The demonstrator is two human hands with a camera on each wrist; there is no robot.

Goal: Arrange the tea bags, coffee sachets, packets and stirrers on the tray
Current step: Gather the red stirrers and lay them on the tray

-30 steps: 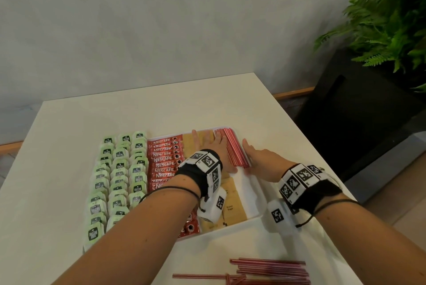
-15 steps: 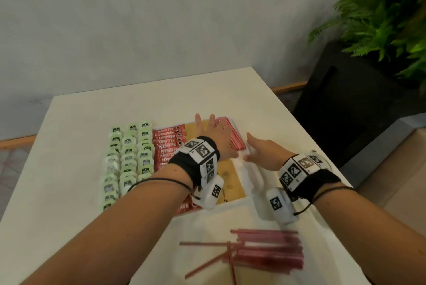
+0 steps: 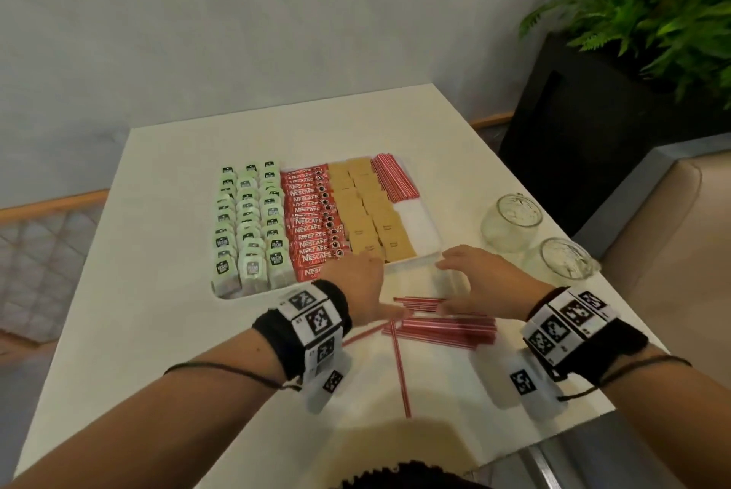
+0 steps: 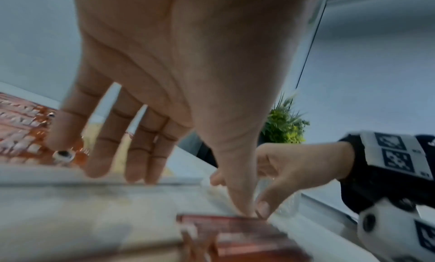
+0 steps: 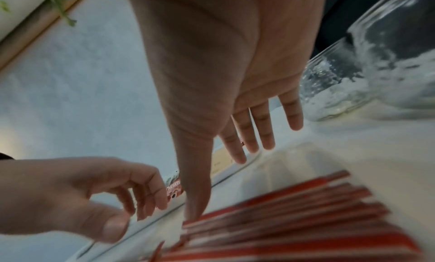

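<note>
The white tray (image 3: 420, 228) holds rows of green tea bags (image 3: 249, 227), red coffee sachets (image 3: 314, 223), brown packets (image 3: 368, 211) and a bundle of red stirrers (image 3: 393, 182) at its far right. A loose pile of red stirrers (image 3: 447, 326) lies on the table in front of the tray. My left hand (image 3: 368, 290) and right hand (image 3: 472, 282) hover over that pile, fingers spread and holding nothing. In the wrist views each thumb tip touches the pile's end (image 4: 235, 232) (image 5: 294, 210). One stirrer (image 3: 400, 374) lies crosswise, pointing toward me.
Two empty glass jars (image 3: 512, 221) (image 3: 566, 260) stand on the table right of the tray. A black planter (image 3: 573, 140) with a green fern (image 3: 652, 1) is beyond the right table edge. A grey wall is behind.
Both hands have drawn back from the stirrers on the tray's far right to the loose stirrer pile near the front. The head view has tilted.
</note>
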